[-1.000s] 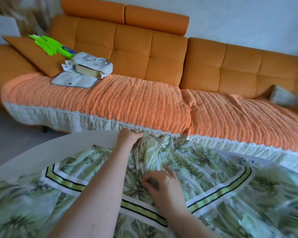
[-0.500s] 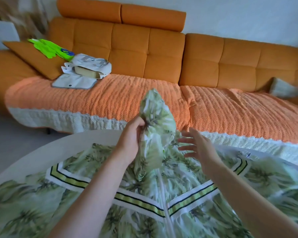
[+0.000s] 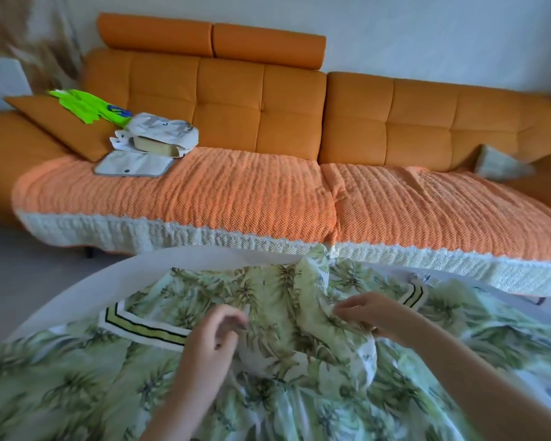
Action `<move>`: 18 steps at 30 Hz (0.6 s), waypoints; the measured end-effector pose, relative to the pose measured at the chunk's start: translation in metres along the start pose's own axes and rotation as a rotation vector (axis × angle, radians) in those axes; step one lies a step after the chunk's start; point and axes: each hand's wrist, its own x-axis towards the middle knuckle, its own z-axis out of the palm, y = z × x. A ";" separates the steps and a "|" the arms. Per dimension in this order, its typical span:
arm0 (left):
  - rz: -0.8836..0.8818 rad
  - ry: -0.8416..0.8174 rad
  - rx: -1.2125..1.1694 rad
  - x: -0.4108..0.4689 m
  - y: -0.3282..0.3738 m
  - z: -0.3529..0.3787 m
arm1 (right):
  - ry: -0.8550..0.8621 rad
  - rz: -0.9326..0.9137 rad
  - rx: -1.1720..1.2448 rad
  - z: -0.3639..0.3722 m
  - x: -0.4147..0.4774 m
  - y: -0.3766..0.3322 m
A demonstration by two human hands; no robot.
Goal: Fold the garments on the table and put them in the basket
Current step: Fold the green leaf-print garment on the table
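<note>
The palm-print jacket (image 3: 283, 361) lies spread flat over the near part of the round white table (image 3: 86, 291), filling the lower view from side to side; its hood (image 3: 312, 281) is rumpled towards the table's far edge, and a striped band (image 3: 143, 327) runs out to the left; the left hand (image 3: 213, 332) sits on the cloth near the middle with fingers curled, though blur hides whether it grips anything; the right hand (image 3: 372, 316) pinches a raised fold at the base of the hood; a bare crescent of table top shows at the far left, and the rim curves away there towards open grey floor (image 3: 19, 268); just behind the far rim stands an orange sofa (image 3: 229, 103), its seat draped with an orange knitted throw (image 3: 236, 192) whose white border hangs close to the table edge; on the sofa's left end lie an orange cushion (image 3: 64, 125), a bright green item (image 3: 83, 106), a white bag (image 3: 163, 135) and a flat grey pad (image 3: 134, 163); a pale pillow (image 3: 500, 163) rests at the right end.
</note>
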 end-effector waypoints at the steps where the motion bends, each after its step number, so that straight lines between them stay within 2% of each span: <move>1: -0.136 0.077 -0.031 -0.003 -0.001 -0.002 | 0.034 -0.007 -0.005 -0.001 -0.006 0.003; 2: -0.309 0.062 -0.060 -0.005 0.001 -0.004 | 0.071 -0.026 0.010 -0.001 -0.012 0.005; 3: -0.471 -0.022 -0.127 -0.006 0.003 -0.004 | 0.110 -0.045 0.037 0.001 -0.018 0.006; 5: -0.643 -0.185 -0.300 -0.005 0.007 -0.004 | 0.162 -0.049 0.284 0.005 -0.025 0.011; 8: -0.677 -0.238 -0.396 0.001 0.019 0.004 | 0.003 0.046 1.024 0.020 -0.043 0.008; 10: -0.690 -0.201 -0.526 0.006 0.027 0.012 | -0.074 0.053 1.281 0.028 -0.056 0.004; 12: -0.709 -0.132 -0.837 0.009 0.027 0.012 | -0.088 0.036 1.392 0.038 -0.066 0.006; 13: -0.724 -0.108 -1.026 0.008 0.026 0.008 | -0.057 0.047 1.367 0.044 -0.069 0.010; 15: -0.770 -0.078 -1.248 -0.003 0.020 0.002 | 0.119 0.089 1.090 0.049 -0.069 0.027; 16: -0.792 -0.082 -1.237 -0.011 0.018 0.000 | 0.202 0.075 0.910 0.049 -0.069 0.035; 18: -0.819 -0.101 -1.070 -0.025 0.015 0.002 | 0.291 -0.012 0.578 0.048 -0.071 0.041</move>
